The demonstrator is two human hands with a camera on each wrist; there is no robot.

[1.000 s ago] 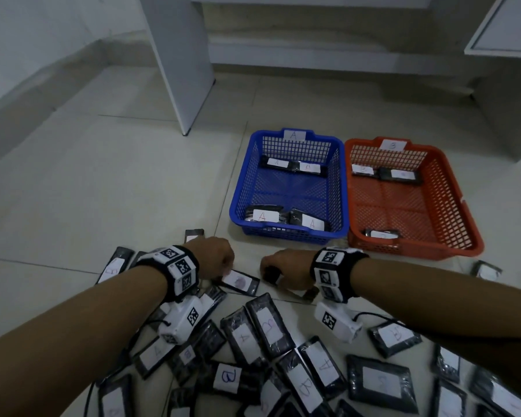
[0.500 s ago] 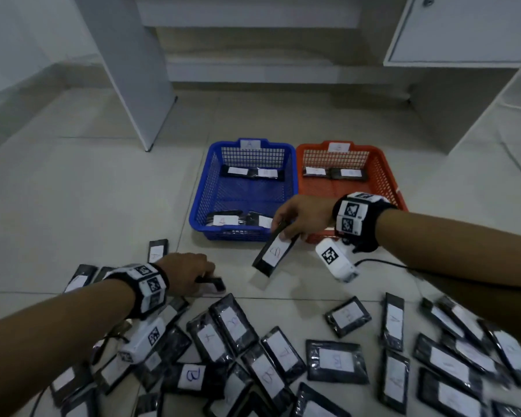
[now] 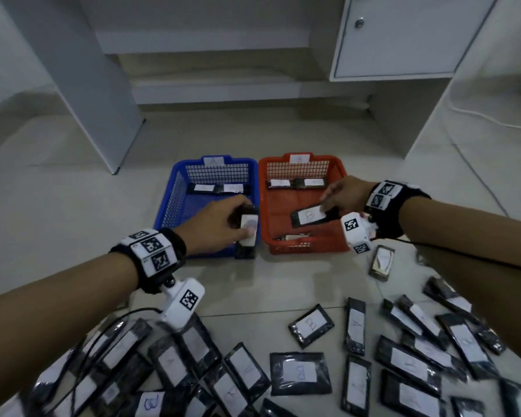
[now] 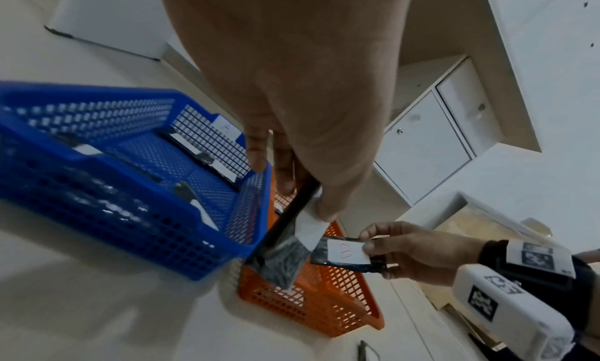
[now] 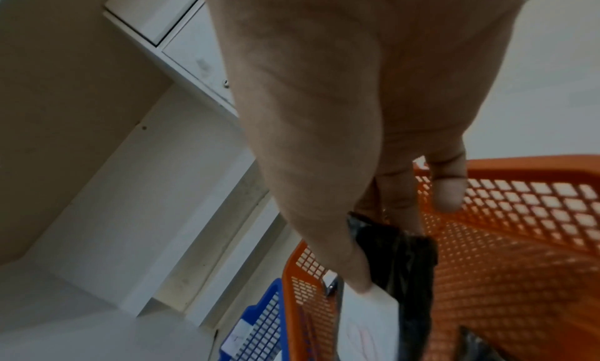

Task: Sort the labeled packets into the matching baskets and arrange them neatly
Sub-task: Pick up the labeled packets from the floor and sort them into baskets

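Observation:
A blue basket [image 3: 175, 203] tagged A and an orange basket [image 3: 340, 176] tagged B stand side by side on the floor, each holding a few black packets with white labels. My left hand [image 3: 223, 224] grips a black packet [image 3: 248, 231] upright over the blue basket's right front corner; its label's letter is blurred. My right hand [image 3: 343, 195] pinches a packet marked B [image 3: 309, 216] flat above the orange basket. In the left wrist view the held packet [image 4: 292, 238] hangs between the blue basket [image 4: 129, 212] and the orange basket [image 4: 324, 302].
Several labelled packets [image 3: 301, 373] lie scattered on the tiled floor in front of me. One packet [image 3: 382, 261] lies apart near the orange basket's right corner. A white desk leg [image 3: 82, 85] and a cabinet [image 3: 403, 37] stand behind the baskets.
Both hands lifted packets from the floor pile and carried them forward: the left one to the blue basket, the right one over the orange basket. My head view shifted right.

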